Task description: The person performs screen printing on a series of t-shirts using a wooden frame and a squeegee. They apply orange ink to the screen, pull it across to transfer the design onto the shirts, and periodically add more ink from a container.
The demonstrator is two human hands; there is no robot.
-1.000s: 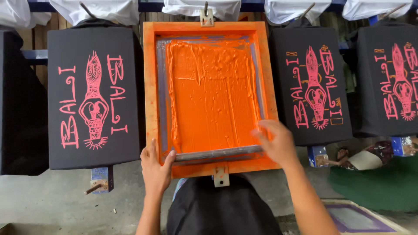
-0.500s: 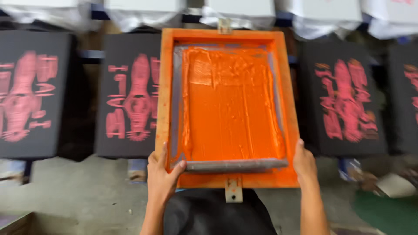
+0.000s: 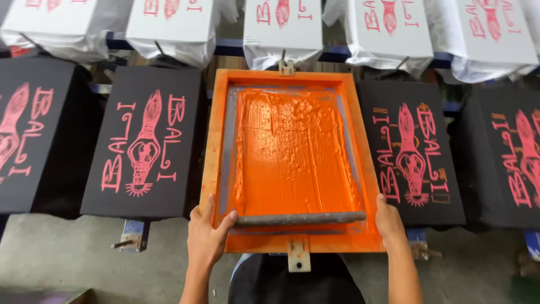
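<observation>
My left hand (image 3: 207, 236) and right hand (image 3: 389, 220) clasp the orange screen frame (image 3: 216, 163) at its near corners; squeegee (image 3: 299, 218) lies crosswise between.

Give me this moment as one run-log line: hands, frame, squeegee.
left hand: grips frame's near-left corner | right hand: grips near-right edge | screen frame: orange, ink-coated | squeegee: lying along near edge | black printed shirts: either side

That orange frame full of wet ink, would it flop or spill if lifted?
The orange frame looks like rigid wood, so it probably stays stiff. Its thick ink likely clings rather than runs. The squeegee lying loose might slide if tilted.
</observation>
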